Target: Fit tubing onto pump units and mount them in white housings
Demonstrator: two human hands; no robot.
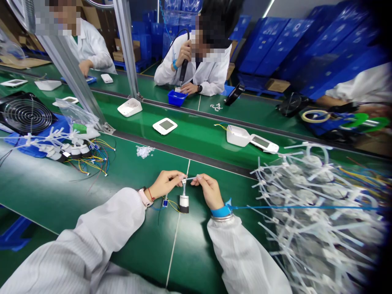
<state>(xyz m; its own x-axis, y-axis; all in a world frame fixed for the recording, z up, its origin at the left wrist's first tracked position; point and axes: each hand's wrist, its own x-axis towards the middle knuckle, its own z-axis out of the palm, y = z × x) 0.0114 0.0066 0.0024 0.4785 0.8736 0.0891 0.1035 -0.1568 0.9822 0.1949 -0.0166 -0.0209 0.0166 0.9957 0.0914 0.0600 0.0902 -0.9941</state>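
Cylindrical white component (184, 203) with a black base sits directly below both hands, on or just above the green assembly belt (128, 212); I cannot tell which. A white stem (184, 190) rises from it to a small white fitting (184, 180). Farthest left, a black fan guard (26, 113) and a bundle of matching parts (78, 152) trailing coloured wires lie on blue sheeting. The left hand (165, 183) pinches the fitting in a narrow grip, with a small blue connector (165, 203) just below it. The right hand (208, 190) narrowly pinches a thin white strip (192, 178) extending from the fitting. Farther right, a heap of white branched plastic assemblies (315, 220) lies close beside that hand.
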